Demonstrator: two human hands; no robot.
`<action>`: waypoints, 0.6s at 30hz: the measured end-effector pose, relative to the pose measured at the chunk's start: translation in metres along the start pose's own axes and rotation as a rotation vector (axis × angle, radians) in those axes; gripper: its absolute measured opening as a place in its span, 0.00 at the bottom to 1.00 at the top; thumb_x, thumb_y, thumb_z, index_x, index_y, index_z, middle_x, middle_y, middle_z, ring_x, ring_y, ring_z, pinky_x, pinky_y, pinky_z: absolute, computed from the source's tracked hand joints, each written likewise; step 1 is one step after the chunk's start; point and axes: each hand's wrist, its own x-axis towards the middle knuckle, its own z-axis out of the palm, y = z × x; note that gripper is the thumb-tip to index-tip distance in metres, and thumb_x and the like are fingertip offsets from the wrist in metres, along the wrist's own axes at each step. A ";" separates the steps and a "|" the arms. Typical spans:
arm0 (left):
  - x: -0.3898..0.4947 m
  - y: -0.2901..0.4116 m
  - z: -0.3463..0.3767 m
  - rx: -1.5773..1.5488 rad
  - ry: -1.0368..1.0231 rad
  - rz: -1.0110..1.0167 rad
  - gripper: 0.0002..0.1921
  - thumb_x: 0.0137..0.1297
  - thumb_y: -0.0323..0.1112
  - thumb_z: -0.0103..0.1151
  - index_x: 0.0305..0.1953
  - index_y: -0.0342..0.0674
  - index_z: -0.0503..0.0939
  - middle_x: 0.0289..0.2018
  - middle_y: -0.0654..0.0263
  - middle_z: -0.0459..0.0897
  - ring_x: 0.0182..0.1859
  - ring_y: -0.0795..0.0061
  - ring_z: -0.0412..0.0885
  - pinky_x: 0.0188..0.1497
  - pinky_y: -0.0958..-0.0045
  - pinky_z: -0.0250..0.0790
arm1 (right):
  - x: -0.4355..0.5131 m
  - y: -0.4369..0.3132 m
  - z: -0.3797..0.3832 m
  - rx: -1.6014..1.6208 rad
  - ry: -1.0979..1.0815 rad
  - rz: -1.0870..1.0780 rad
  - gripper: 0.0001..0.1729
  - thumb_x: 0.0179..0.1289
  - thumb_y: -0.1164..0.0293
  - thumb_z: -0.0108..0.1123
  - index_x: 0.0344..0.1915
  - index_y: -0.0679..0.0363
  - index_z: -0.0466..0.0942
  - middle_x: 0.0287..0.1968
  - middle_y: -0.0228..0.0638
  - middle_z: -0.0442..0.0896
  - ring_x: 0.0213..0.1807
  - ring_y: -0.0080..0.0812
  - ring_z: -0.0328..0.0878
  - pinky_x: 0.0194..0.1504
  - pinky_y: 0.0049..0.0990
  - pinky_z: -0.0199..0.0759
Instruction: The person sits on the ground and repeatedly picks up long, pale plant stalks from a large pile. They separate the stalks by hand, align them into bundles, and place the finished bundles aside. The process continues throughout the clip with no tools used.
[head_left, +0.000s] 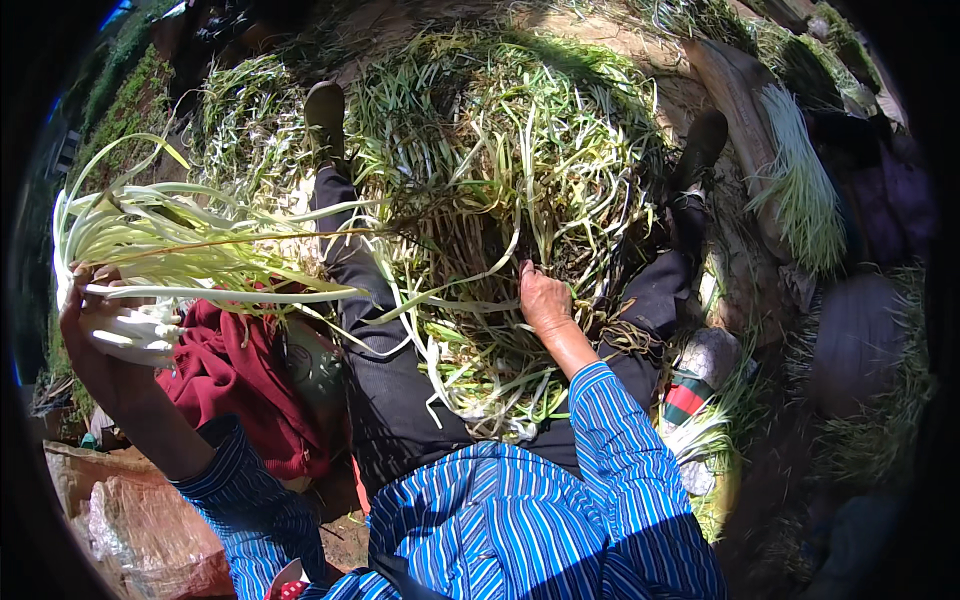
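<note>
My left hand (94, 281), raised at the far left, grips a bunch of pale leek-like stalks (161, 232). The bunch's white root ends (139, 330) stick out below the fingers, and its long yellow-green leaves trail to the right over my left thigh. Between my legs lies a large heap of stalks and leaves (495, 165), green on the far side and brown and withered near the middle. My right hand (546, 296) reaches into this heap with its fingers curled and fingertips down among the stalks. Whether it pinches a stalk is hidden.
Dark red cloth (240, 375) lies left of my left thigh (405, 382). Crumpled plastic sheeting (142, 525) is at lower left. To the right lie a pale bundle of stalks (806, 187), loose stalks (701, 439) and a green-and-red striped item (686, 397).
</note>
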 end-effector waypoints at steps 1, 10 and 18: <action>-0.002 0.011 0.002 0.054 0.047 0.068 0.15 0.61 0.28 0.44 0.49 0.32 0.64 0.35 0.62 0.70 0.38 0.75 0.68 0.39 0.78 0.65 | -0.004 -0.002 -0.006 0.001 -0.007 -0.015 0.09 0.54 0.73 0.49 0.36 0.62 0.67 0.19 0.41 0.74 0.20 0.46 0.74 0.21 0.38 0.67; -0.030 -0.141 0.041 0.086 0.134 -0.337 0.18 0.59 0.30 0.50 0.51 0.32 0.65 0.32 0.68 0.74 0.28 0.82 0.71 0.27 0.81 0.67 | -0.047 -0.012 -0.076 0.450 0.047 0.252 0.20 0.53 0.75 0.54 0.48 0.62 0.69 0.45 0.44 0.71 0.39 0.44 0.74 0.41 0.30 0.69; -0.054 -0.258 0.103 0.198 0.133 -0.612 0.13 0.49 0.28 0.62 0.37 0.34 0.73 0.25 0.67 0.76 0.23 0.78 0.74 0.25 0.78 0.68 | 0.042 0.020 -0.059 0.284 -0.004 0.146 0.07 0.55 0.73 0.52 0.35 0.63 0.74 0.31 0.42 0.75 0.31 0.41 0.76 0.33 0.32 0.70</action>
